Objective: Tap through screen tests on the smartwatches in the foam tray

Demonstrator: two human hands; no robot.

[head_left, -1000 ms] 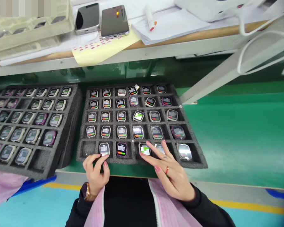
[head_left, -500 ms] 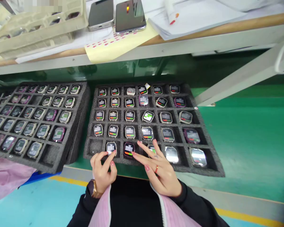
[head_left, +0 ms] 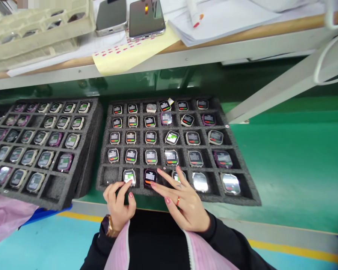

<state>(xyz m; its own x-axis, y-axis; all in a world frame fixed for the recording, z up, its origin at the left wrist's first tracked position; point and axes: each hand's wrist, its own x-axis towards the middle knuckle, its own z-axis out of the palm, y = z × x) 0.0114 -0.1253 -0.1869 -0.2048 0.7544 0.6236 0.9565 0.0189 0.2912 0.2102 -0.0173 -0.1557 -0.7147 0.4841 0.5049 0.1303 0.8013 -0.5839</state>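
Note:
A dark grey foam tray (head_left: 247,179) holds rows of square smartwatch bodies without straps. My left hand (head_left: 118,202) is at its front row, the index fingertip on the lower edge of a silver smartwatch (head_left: 129,174) whose screen shows green and white blocks. Its thumb stands apart, and nothing is held. Spread over the same row is my right hand (head_left: 187,204), with one fingertip at the lower right corner of a dark purple smartwatch (head_left: 150,177) showing lines of text. Behind its fingers another smartwatch (head_left: 178,175) is partly hidden.
To the left stands a stack of foam trays (head_left: 80,165) with more watches. Beyond, a workbench edge (head_left: 202,56) carries two phones (head_left: 147,18), papers (head_left: 228,22) and a cream plastic tray (head_left: 45,33). A slanted table leg (head_left: 270,86) rises at right.
The silver watch under my left index finger has gone from lines of text to green and white blocks. My hands keep nearly the same pose; the view has shifted slightly.

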